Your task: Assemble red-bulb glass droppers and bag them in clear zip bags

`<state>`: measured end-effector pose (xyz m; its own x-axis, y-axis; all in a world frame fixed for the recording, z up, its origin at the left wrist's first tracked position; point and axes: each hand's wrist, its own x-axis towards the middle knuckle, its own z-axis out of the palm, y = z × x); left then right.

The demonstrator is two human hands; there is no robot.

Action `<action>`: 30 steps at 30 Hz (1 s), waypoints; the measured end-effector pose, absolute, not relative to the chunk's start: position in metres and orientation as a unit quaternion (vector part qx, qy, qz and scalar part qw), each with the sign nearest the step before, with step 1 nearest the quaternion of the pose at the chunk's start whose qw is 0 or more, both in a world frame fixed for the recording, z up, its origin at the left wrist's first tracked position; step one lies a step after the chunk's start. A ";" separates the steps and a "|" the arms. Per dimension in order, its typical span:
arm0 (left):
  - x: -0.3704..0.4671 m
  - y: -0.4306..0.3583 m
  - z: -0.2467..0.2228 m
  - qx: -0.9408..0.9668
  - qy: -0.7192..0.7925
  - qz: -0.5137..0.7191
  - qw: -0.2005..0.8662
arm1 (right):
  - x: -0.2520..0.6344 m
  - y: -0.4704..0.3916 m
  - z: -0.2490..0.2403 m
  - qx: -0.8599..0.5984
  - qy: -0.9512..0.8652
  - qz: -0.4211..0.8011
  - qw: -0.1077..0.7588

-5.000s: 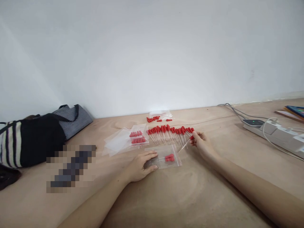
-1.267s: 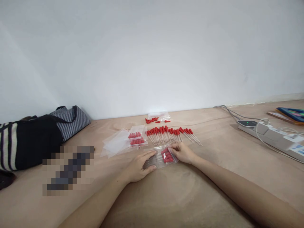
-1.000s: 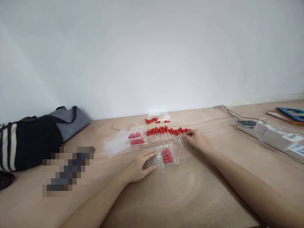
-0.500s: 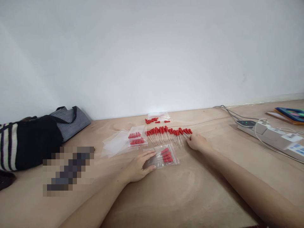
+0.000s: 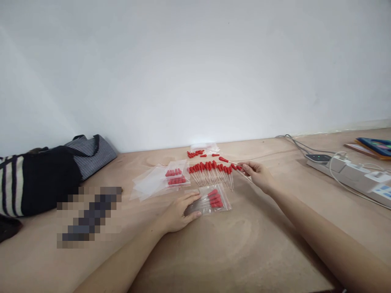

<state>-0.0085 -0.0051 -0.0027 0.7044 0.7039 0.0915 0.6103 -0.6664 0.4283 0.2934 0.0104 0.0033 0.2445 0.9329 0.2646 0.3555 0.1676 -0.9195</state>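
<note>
My left hand (image 5: 183, 211) lies on the table with its fingers apart, fingertips on the left edge of a clear bag (image 5: 204, 203) that holds several red-tipped sticks. In my right hand (image 5: 252, 173), a red-tipped stick (image 5: 223, 159) is pinched by its pale shaft, tip pointing left. Below it, a fanned row of red-tipped sticks (image 5: 209, 166) spreads across the table. Two filled bags (image 5: 177, 173) are stacked left of the row, beside flat clear bags (image 5: 149, 185).
Small red pieces (image 5: 195, 154) lie by another clear bag (image 5: 203, 147) near the wall. At the right are a white power strip (image 5: 351, 175) with cables and a blue-and-orange item (image 5: 375, 146). A black bag (image 5: 49, 179) and a blurred dark object (image 5: 91, 215) are at the left.
My right hand has lifted slightly from the right end of the row, and a red-tipped stick is now raised in its fingers. My left hand is nearly unmoved.
</note>
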 end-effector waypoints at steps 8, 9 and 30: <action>-0.009 -0.006 -0.002 0.904 0.366 0.123 0.184 | 0.274 0.002 -0.002 -0.429 -0.449 0.484 0.616; -0.009 -0.005 -0.003 0.904 0.365 0.123 0.185 | 0.272 0.001 -0.001 -0.424 -0.452 0.481 0.620; -0.009 -0.006 -0.003 0.906 0.360 0.128 0.184 | 0.228 -0.028 -0.006 -0.404 -0.790 0.192 0.419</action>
<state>-0.0087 -0.0060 -0.0033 0.7088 0.6985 0.0987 0.6045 -0.6735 0.4254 0.2275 -0.0276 -0.0060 -0.3230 0.7988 0.5075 0.4773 0.6006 -0.6415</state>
